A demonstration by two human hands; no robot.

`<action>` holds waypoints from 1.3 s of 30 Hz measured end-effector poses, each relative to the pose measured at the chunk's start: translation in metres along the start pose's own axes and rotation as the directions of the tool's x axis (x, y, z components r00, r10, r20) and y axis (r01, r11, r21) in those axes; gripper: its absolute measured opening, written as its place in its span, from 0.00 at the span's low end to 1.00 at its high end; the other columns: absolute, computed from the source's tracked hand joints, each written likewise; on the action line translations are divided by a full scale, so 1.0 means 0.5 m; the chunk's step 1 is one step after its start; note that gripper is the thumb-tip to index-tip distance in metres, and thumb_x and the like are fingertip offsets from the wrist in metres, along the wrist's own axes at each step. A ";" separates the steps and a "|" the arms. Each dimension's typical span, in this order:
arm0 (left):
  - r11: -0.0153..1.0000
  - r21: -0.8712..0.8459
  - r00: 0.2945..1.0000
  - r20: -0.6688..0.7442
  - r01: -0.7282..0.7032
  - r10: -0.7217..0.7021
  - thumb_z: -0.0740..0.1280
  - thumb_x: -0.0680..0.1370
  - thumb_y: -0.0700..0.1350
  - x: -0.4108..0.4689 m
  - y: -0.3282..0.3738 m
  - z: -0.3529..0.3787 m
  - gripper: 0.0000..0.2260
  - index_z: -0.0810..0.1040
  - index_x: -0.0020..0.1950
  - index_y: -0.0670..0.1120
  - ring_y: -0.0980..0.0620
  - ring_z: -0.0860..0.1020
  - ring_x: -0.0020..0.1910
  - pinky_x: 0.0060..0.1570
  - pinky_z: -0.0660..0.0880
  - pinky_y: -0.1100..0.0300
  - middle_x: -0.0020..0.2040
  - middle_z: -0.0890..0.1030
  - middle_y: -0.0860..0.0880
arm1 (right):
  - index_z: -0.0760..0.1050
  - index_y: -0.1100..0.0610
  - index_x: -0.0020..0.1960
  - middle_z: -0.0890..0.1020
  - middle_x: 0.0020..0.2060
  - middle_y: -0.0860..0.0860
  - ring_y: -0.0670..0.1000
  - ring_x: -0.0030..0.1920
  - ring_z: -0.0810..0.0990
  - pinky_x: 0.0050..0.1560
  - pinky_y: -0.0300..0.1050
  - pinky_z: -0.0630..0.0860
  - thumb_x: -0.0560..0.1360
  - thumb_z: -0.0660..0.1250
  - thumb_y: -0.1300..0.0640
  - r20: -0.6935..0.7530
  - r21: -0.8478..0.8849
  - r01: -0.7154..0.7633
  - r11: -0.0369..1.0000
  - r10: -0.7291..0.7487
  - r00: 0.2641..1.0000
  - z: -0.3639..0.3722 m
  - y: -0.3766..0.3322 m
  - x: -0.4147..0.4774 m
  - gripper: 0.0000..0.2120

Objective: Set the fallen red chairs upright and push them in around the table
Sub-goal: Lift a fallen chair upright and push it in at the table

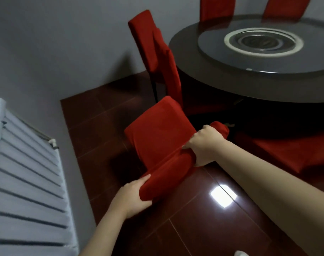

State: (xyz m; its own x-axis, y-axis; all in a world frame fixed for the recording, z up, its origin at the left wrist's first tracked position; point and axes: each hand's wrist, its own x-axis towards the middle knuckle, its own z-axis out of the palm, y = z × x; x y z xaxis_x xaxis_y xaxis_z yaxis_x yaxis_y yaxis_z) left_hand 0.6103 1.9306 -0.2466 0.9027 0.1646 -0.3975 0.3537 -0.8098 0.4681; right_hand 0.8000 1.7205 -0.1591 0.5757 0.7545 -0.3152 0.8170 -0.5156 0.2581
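Just off the near-left edge of the bench [249,87], my left hand [133,197] and right hand [203,145] grip the red chair [157,133] by its backrest top; looks nearly upright, so next I'd slide it straight in

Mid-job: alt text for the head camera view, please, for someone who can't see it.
The left hand and right hand grip the near padded edge of a red chair beside a round dark table. A fallen red chair lies on the floor to its right; upright chairs stand at the table.
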 end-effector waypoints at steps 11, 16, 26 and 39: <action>0.990 -0.030 0.989 0.055 -0.135 0.136 0.70 0.73 0.54 -0.051 -0.040 0.012 0.36 0.57 0.77 0.59 0.57 0.76 0.58 0.57 0.71 0.67 0.66 0.75 0.54 | 0.69 0.37 0.68 0.81 0.56 0.42 0.51 0.57 0.78 0.59 0.49 0.68 0.64 0.67 0.37 0.047 0.005 -0.074 0.997 0.074 0.996 0.006 -0.074 -0.032 0.32; 0.988 -0.026 0.984 0.087 -0.152 0.153 0.69 0.73 0.56 -0.071 -0.018 0.038 0.36 0.56 0.77 0.59 0.55 0.77 0.57 0.56 0.72 0.66 0.63 0.77 0.54 | 0.69 0.35 0.67 0.81 0.56 0.42 0.51 0.58 0.78 0.61 0.50 0.69 0.60 0.66 0.34 0.083 -0.022 -0.101 0.995 0.103 0.991 0.033 -0.072 -0.059 0.35; 0.974 0.041 0.974 0.054 -0.222 0.219 0.68 0.73 0.59 -0.101 -0.045 0.089 0.36 0.57 0.78 0.57 0.54 0.79 0.55 0.59 0.74 0.60 0.57 0.81 0.54 | 0.67 0.35 0.69 0.80 0.58 0.43 0.51 0.61 0.76 0.62 0.50 0.67 0.64 0.67 0.34 0.115 -0.049 -0.089 0.995 0.094 0.989 0.040 -0.120 -0.110 0.34; 0.918 0.186 0.937 0.066 -0.350 0.344 0.66 0.75 0.59 -0.136 -0.063 0.121 0.35 0.57 0.79 0.51 0.52 0.78 0.56 0.57 0.71 0.62 0.55 0.81 0.52 | 0.63 0.35 0.71 0.77 0.64 0.41 0.52 0.66 0.73 0.67 0.50 0.62 0.67 0.66 0.34 0.145 -0.074 -0.088 0.993 0.098 0.985 0.067 -0.171 -0.143 0.34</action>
State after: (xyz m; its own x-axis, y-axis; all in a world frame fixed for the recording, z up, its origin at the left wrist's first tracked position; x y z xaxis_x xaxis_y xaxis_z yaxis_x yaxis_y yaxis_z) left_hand 0.5229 1.9110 -0.2820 0.9510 -0.1617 -0.2634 -0.0369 -0.9056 0.4225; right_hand 0.6900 1.6970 -0.1890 0.6516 0.6337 -0.4170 0.7585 -0.5484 0.3519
